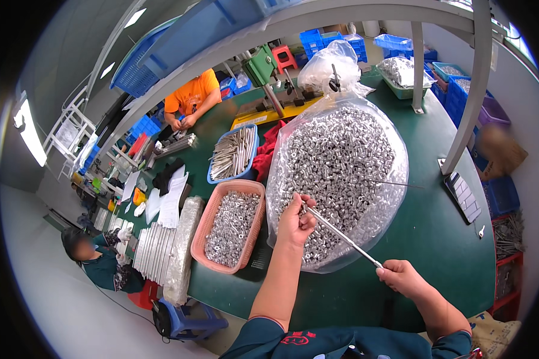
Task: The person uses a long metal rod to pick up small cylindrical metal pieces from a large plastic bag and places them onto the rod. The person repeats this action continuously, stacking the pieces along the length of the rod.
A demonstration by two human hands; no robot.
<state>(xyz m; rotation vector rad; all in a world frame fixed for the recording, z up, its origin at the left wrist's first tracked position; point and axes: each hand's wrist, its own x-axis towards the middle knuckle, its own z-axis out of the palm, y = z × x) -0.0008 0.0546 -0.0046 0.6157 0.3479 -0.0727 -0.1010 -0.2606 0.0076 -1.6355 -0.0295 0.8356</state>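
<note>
A slim silver metal rod slants across in front of me, over the near edge of a big clear plastic bag. My right hand is closed on its lower right end. At the rod's upper left end, the curled fingers of my left hand pinch around it; whether a small part is also between them I cannot tell. The opened bag holds a heap of small silver metal sleeves. Left of the bag, a pink plastic basket contains more small metal parts.
A blue basket of metal rods stands behind the pink one, beside a red cloth. A green press stands farther back. At right are a phone and a metal shelf post. Two co-workers sit around the green table.
</note>
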